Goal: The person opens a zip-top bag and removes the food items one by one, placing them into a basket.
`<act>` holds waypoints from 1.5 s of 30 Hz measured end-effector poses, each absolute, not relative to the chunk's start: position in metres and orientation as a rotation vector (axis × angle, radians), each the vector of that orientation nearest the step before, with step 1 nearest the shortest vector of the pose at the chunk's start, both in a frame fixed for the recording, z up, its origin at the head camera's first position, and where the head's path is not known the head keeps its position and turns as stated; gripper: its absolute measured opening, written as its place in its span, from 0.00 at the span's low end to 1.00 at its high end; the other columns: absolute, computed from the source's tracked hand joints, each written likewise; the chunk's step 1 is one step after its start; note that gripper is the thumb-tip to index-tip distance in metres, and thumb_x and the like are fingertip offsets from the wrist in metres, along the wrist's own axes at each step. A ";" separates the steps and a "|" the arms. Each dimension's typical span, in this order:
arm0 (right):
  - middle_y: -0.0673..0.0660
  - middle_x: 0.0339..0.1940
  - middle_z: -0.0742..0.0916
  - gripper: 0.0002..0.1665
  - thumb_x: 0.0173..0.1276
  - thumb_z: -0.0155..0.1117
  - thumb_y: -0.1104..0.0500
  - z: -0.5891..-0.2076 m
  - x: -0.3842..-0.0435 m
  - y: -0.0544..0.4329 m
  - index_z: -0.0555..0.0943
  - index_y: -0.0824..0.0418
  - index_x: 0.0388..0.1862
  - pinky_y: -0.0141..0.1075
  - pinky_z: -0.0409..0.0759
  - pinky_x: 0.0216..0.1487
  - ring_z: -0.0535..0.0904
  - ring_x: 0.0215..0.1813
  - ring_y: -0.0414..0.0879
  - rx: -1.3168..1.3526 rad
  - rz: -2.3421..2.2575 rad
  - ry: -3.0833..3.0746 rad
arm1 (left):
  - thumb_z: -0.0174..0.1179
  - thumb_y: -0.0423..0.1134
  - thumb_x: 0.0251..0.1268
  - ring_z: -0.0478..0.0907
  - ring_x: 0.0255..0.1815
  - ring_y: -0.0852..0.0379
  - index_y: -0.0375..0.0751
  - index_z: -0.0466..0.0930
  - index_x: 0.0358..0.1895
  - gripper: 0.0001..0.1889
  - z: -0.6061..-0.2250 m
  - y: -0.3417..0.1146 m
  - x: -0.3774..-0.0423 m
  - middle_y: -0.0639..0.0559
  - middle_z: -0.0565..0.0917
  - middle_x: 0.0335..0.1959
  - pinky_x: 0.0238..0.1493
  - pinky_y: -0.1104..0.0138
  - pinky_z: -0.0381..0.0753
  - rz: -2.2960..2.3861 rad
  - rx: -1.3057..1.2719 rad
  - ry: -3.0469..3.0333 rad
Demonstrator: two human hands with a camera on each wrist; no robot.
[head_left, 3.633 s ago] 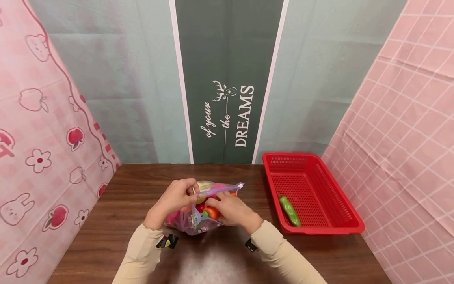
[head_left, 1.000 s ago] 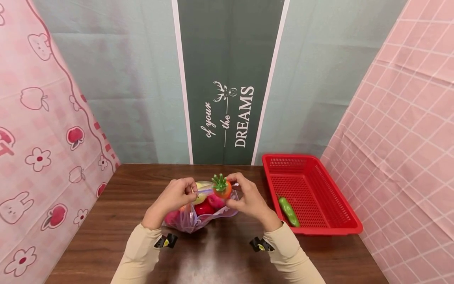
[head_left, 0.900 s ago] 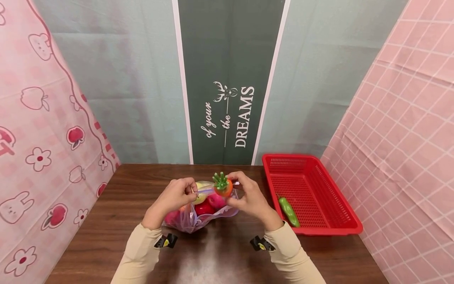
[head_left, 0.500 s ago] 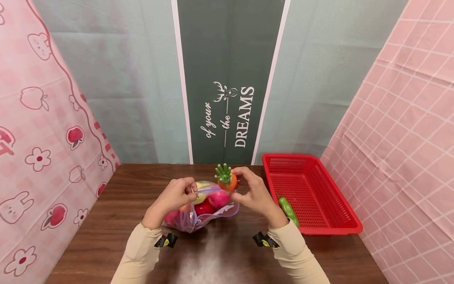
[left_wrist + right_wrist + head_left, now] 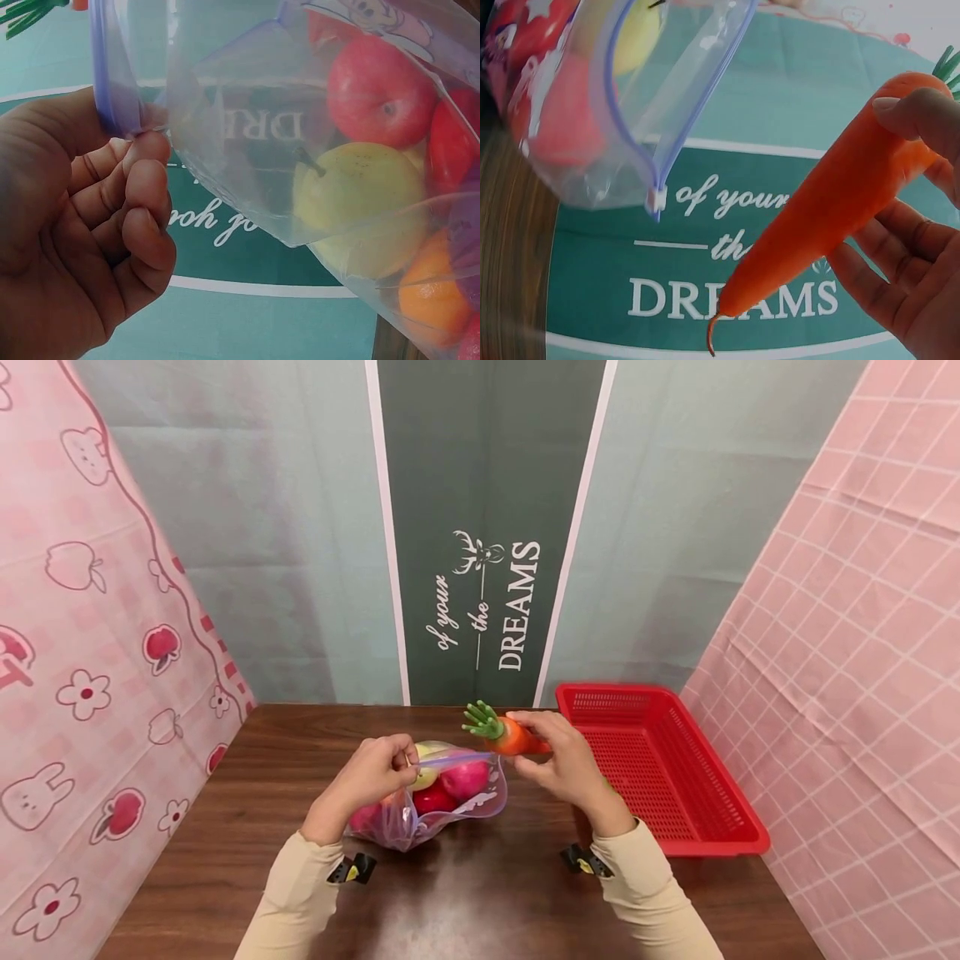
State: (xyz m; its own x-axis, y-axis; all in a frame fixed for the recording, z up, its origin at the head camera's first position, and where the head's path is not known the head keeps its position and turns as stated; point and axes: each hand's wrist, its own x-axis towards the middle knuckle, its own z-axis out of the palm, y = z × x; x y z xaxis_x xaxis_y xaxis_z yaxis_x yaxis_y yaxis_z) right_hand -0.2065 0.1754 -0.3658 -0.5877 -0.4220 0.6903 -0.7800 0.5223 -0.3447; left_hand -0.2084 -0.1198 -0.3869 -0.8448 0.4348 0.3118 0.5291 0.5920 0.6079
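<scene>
My left hand (image 5: 372, 779) pinches the rim of a clear zip bag (image 5: 407, 831) with a purple edge, as the left wrist view also shows. Inside the bag lie a yellow-green pear-like fruit (image 5: 361, 210), a pinkish-red round fruit (image 5: 381, 90), an orange fruit (image 5: 437, 289) and other red pieces. Above the bag's right end my right hand (image 5: 562, 758) grips an orange carrot (image 5: 513, 737) with a green top. In the right wrist view the carrot's thin tip points down, clear of the bag, and the slider (image 5: 655, 199) sits at the bag's corner.
A red perforated basket (image 5: 750, 839) stands at the right of the wooden table (image 5: 247, 810). A green pepper lay in it earlier; my right hand and wrist now mostly hide it. Cloth backdrops (image 5: 300, 527) enclose the back and sides.
My right hand has come out of the bag with the carrot and carried it up and right. The carrot has tipped sideways. My left hand stays on the bag's rim.
</scene>
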 end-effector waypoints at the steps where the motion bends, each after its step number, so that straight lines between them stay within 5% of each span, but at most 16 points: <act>1: 0.55 0.47 0.82 0.32 0.43 0.74 0.63 -0.366 -0.207 0.178 0.78 0.59 0.53 0.41 0.78 0.38 0.75 0.45 0.47 0.964 0.867 -2.238 | 0.59 0.29 0.45 0.64 0.14 0.67 0.46 0.74 0.24 0.07 -0.387 -0.120 -0.208 0.63 0.71 0.14 0.18 0.69 0.66 -1.088 -0.815 -2.684; 38: 0.59 0.47 0.80 0.32 0.45 0.76 0.62 -0.380 -0.234 0.265 0.76 0.57 0.52 0.53 0.73 0.40 0.72 0.45 0.55 0.567 0.608 -2.664 | 0.59 0.31 0.46 0.65 0.16 0.65 0.44 0.74 0.25 0.05 -0.391 -0.119 -0.210 0.63 0.71 0.15 0.19 0.69 0.66 -1.116 -0.802 -2.710; 45: 0.60 0.42 0.81 0.31 0.48 0.74 0.59 -0.381 -0.241 0.283 0.75 0.57 0.53 0.50 0.74 0.34 0.73 0.41 0.55 0.512 0.537 -2.767 | 0.58 0.31 0.47 0.65 0.15 0.66 0.45 0.73 0.25 0.05 -0.391 -0.119 -0.210 0.63 0.71 0.15 0.18 0.69 0.66 -1.118 -0.812 -2.707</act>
State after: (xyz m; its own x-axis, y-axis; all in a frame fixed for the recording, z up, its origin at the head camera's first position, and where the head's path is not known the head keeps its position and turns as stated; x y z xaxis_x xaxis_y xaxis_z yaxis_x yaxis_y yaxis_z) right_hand -0.2412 0.2827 -0.3810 -0.8993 -0.2876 0.3294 -0.3900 0.8684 -0.3064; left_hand -0.2098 -0.1190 -0.3914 -0.8524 0.4369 0.2872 0.5122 0.5877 0.6263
